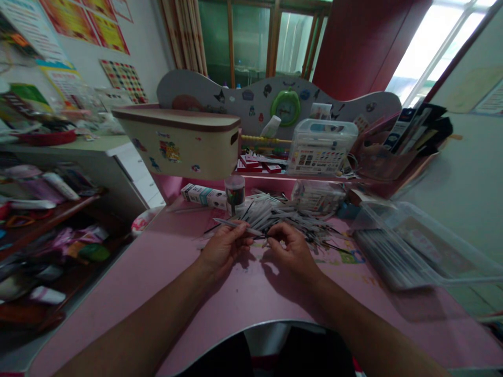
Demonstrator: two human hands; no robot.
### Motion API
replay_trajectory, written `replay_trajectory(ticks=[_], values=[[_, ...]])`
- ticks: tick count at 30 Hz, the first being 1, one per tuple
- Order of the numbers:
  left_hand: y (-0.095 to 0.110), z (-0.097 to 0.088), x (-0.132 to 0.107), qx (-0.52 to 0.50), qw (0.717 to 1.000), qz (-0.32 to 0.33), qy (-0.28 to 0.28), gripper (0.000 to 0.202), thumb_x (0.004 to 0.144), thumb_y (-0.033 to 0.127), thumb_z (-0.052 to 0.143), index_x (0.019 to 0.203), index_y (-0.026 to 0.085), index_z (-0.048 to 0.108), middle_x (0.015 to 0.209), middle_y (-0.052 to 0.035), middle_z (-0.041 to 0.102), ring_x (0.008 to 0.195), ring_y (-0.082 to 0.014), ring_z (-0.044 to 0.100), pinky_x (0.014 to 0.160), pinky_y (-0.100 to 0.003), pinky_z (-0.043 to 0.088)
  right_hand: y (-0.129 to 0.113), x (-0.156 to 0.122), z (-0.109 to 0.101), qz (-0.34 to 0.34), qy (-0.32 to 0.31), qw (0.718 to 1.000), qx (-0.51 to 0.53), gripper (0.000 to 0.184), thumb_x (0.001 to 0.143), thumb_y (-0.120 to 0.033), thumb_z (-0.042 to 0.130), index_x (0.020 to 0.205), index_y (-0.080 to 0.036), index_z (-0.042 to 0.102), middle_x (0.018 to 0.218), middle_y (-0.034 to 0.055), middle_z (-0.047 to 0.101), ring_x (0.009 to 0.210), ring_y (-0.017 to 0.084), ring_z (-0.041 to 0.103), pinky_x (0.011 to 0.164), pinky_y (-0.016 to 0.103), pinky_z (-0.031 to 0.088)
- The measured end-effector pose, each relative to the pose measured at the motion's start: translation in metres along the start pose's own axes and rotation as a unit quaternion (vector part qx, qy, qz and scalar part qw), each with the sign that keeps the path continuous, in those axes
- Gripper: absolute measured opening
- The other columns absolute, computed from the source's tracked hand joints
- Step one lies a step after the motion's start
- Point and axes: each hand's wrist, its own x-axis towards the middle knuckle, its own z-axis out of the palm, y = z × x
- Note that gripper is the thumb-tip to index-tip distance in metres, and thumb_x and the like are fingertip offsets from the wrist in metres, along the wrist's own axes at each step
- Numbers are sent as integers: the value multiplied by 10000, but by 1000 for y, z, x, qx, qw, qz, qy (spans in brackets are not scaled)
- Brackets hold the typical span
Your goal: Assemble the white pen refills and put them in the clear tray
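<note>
My left hand point(226, 245) pinches a slim whitish pen point(227, 223) between thumb and fingers, its narrow end pointing up and to the left. Close beside it, my right hand point(293, 248) has thumb and index finger curled together near the pen's other end. Whatever lies between those right fingertips is too small to make out. Just beyond both hands spreads a loose heap of grey-white pens and thin dark refills point(271, 212). To the right, many similar pens point(387, 254) lie lined up in a clear plastic box point(463, 275).
Behind the heap stand a lidded clear jar point(234, 191), a long printed carton point(204, 195) and a clear case point(317, 196). The shelf above carries a cream bin point(181, 149), a handled marker case point(324, 146) and a green clock point(285, 108). The pink desk point(236, 309) curves inward before me.
</note>
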Motion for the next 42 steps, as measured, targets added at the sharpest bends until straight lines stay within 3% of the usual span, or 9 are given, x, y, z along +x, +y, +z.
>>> replay_trajectory(ticks=[14,28,34,39,42], values=[[-3,1,-2,19,1000,-21,-7,38,882,167,691,880,134,671,655,-27,713,474,-114,658,425,-171,543,-2,0,2,-8,-1,1000,-10,83,801,-208,572,836,-191,645,771,9,636,725,152,572,661,268,456],[-6,0,-1,18,1000,-17,-16,29,874,132,693,899,125,680,667,-30,710,496,-106,657,438,-165,549,4,0,5,49,2,998,48,103,790,-270,628,861,-197,647,788,13,628,715,154,582,597,255,486],[-5,0,-2,18,999,-24,-32,38,870,110,682,904,126,676,677,-38,718,489,-114,648,445,-192,564,-8,-7,4,73,-20,996,36,246,909,-328,545,705,-190,558,676,-8,518,581,117,485,483,217,377],[-2,4,-5,18,999,-16,-22,51,849,117,708,886,128,674,639,-29,706,476,-112,642,428,-173,544,-4,-6,5,61,-37,995,65,128,872,-306,578,960,-214,567,793,-14,565,649,130,566,565,233,450],[-1,5,-6,23,999,-14,-28,58,843,112,709,886,127,673,661,-38,719,481,-109,641,430,-171,542,1,-6,6,36,-19,998,42,121,828,-245,587,937,-222,540,764,-26,545,663,135,545,599,245,447]])
